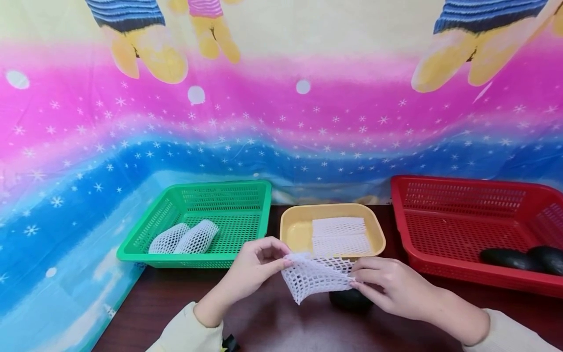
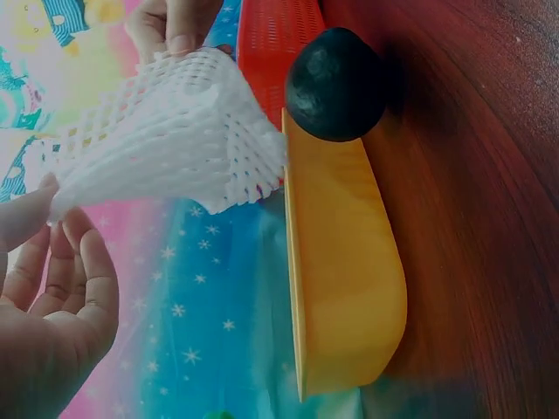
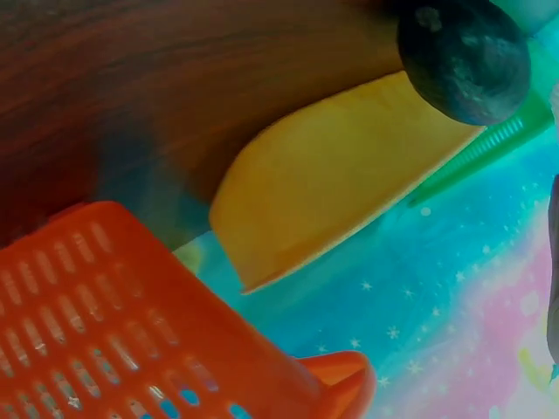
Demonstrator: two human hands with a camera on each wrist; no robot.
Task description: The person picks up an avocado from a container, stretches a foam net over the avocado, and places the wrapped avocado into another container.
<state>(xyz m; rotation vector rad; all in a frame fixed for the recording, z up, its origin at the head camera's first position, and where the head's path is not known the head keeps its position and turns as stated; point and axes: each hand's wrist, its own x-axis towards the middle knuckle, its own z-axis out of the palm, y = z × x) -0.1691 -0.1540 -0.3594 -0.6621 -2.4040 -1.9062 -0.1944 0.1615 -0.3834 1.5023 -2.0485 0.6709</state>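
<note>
A person pinches a white foam-net sleeve (image 1: pixel 310 278) at both ends, left hand (image 1: pixel 252 266) on one edge and right hand (image 1: pixel 393 286) on the other, holding it aloft above a dark avocado-like fruit (image 1: pixel 352 302) on the wooden table (image 1: pixel 272 327). Behind, flat nets (image 1: pixel 338 237) lie in a yellow tray (image 1: pixel 296 234), between a green basket (image 1: pixel 239 225) holding two bulging nets (image 1: pixel 196 237) and a red basket (image 1: pixel 453 234) containing more dark fruit (image 1: pixel 508 258).
</note>
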